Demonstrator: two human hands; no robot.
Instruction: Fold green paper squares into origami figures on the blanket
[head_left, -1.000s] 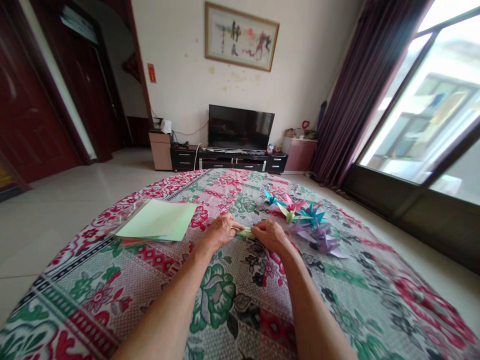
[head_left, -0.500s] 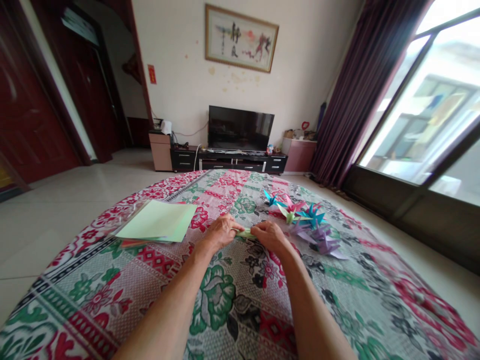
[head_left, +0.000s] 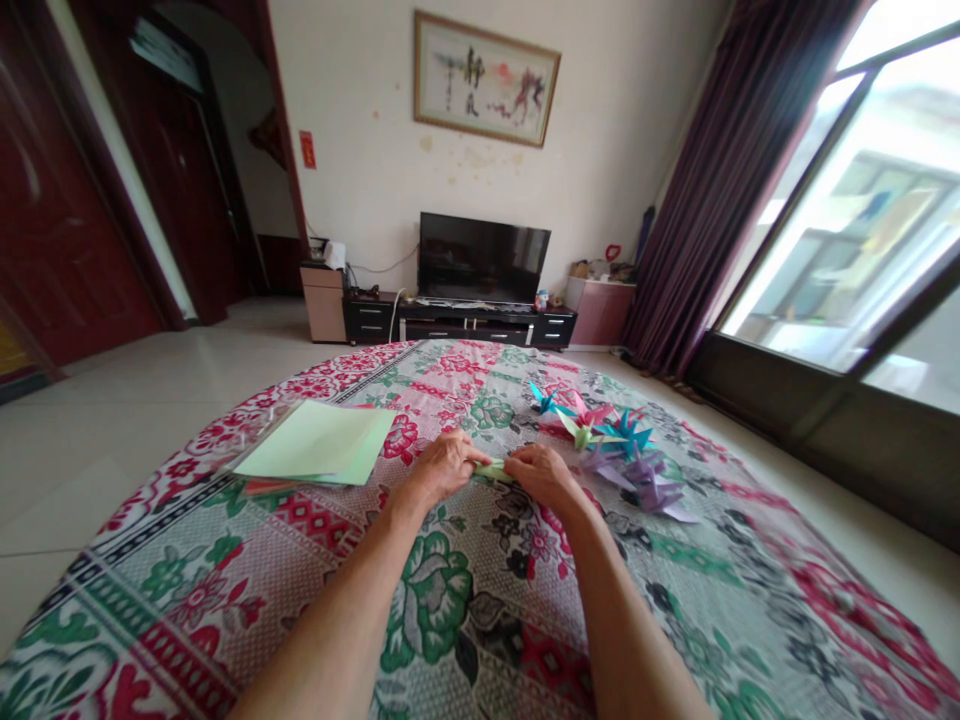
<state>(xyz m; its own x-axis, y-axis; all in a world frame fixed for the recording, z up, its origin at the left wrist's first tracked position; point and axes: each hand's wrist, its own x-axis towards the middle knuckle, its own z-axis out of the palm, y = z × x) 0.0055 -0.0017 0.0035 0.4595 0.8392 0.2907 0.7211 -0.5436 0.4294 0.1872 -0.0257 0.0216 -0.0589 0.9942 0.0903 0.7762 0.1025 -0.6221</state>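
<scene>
A small folded piece of pale green paper (head_left: 493,470) lies low over the tablecloth between my hands, mostly hidden by fingers. My left hand (head_left: 450,464) pinches its left end, with the fingers closed. At its right end, my right hand (head_left: 545,472) is closed on the paper with bent fingers. Just right of my right hand sits a cluster of folded paper cranes: a light green crane (head_left: 582,434), blue ones (head_left: 628,432), a pink one (head_left: 592,410) and purple ones (head_left: 654,488).
A stack of coloured paper sheets (head_left: 319,440), light green on top, lies left of my hands on a clear plastic sleeve. The flowered tablecloth (head_left: 315,600) covers the round table. Beyond it stand a television (head_left: 482,258) and a low black cabinet (head_left: 465,325).
My left fingers have shifted slightly right along the folded green paper, toward my right hand. The cranes and the sheet stack stay in place.
</scene>
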